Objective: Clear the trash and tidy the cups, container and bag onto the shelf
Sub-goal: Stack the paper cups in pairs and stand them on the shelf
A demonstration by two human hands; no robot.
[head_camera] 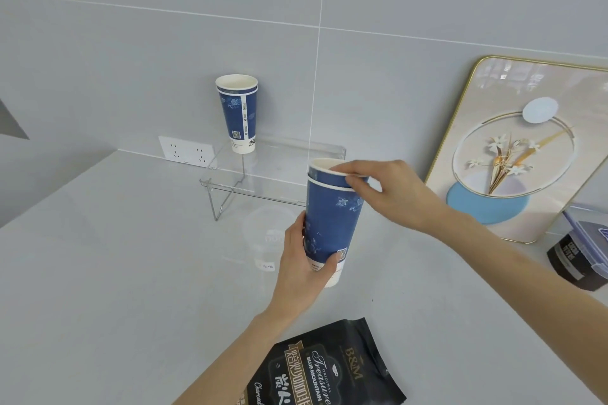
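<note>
Two blue paper cups, one nested in the other, are held above the counter in front of the clear acrylic shelf. My left hand grips the lower part of the outer cup. My right hand pinches the rim of the inner cup. Another nested pair of blue cups stands upright on the shelf's left end. A clear plastic container sits on the counter under the shelf's front edge. A black coffee bag lies flat at the near edge.
A framed flower picture leans on the wall to the right. A lidded box with a dark packet sits at the far right. A white wall socket is behind the shelf's left side. The grey counter spreads to the left.
</note>
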